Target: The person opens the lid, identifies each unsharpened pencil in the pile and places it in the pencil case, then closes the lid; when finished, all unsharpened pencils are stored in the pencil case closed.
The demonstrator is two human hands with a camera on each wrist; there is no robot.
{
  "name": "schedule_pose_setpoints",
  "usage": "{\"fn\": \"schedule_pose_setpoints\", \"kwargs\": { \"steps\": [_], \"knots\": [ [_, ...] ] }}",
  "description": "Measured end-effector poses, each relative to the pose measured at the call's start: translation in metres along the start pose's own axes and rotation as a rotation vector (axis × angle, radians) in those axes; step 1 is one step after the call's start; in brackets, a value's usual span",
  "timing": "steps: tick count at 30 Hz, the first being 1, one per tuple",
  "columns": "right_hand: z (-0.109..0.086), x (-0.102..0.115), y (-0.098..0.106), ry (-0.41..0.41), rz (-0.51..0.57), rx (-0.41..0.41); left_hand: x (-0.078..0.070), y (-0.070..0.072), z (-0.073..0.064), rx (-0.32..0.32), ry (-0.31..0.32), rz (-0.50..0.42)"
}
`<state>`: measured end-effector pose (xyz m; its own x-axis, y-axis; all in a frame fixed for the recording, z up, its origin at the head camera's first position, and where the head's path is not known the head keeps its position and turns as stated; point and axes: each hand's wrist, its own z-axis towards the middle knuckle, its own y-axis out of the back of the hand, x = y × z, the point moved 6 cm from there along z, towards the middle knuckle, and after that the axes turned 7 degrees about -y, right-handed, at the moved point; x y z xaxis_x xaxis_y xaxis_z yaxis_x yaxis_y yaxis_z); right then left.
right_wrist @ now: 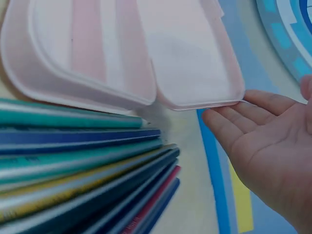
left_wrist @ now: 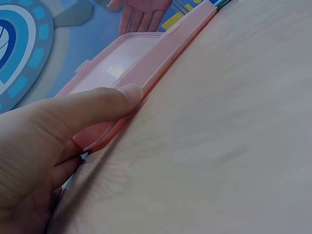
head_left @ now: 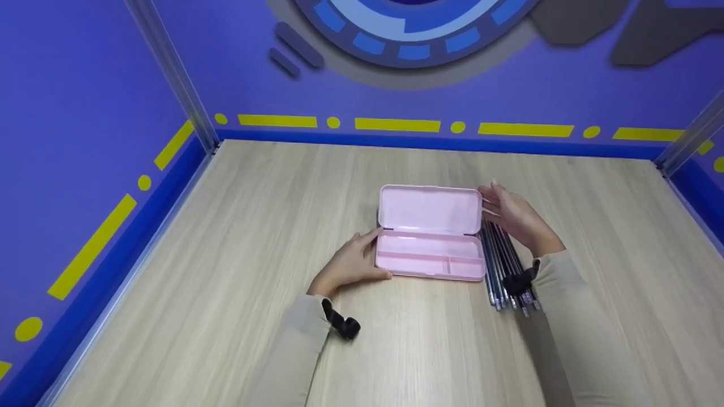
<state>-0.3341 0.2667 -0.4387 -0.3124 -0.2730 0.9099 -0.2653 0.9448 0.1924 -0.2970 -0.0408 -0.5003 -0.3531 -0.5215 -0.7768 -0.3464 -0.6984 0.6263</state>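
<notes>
A pink pencil case lies on the table with its lid raised at the back. Dividers split its bare base into compartments. My left hand grips the left end of the base, thumb along the front edge and fingers round the side. In the left wrist view the thumb presses the front wall of the pencil case. At the lid's right edge, my right hand touches it with straight fingertips, palm turned up in the right wrist view. Below that hand, a bundle of pencils lies beside the case.
The pencils are of several colours, lying side by side close along the case's right end. A pale wood-grain table carries everything. Blue panels with yellow marks stand at the back and sides. Each wrist wears a black strap.
</notes>
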Motion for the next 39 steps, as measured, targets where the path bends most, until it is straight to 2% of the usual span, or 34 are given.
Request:
{"fn": "schedule_pose_setpoints", "kwargs": {
  "steps": [5, 12, 19, 26, 35, 39],
  "knots": [
    [-0.011, 0.001, 0.002, 0.019, -0.117, -0.019, 0.003, -0.002, -0.003, 0.002, -0.004, 0.002],
    [-0.03, -0.003, 0.016, 0.054, -0.245, -0.079, 0.001, 0.0, -0.004, 0.002, -0.061, 0.0],
    [-0.047, -0.011, 0.032, 0.031, -0.41, -0.123, 0.002, 0.002, -0.003, -0.006, -0.054, -0.004],
    [-0.054, -0.02, 0.038, 0.001, -0.555, -0.137, 0.003, 0.002, 0.0, -0.006, -0.049, -0.003],
    [-0.061, -0.031, 0.04, -0.039, -0.644, -0.111, 0.001, 0.002, 0.001, -0.009, -0.043, 0.001],
    [-0.064, -0.035, 0.041, -0.029, -0.667, -0.104, 0.001, 0.002, 0.002, -0.007, -0.047, -0.003]
  ]
}}
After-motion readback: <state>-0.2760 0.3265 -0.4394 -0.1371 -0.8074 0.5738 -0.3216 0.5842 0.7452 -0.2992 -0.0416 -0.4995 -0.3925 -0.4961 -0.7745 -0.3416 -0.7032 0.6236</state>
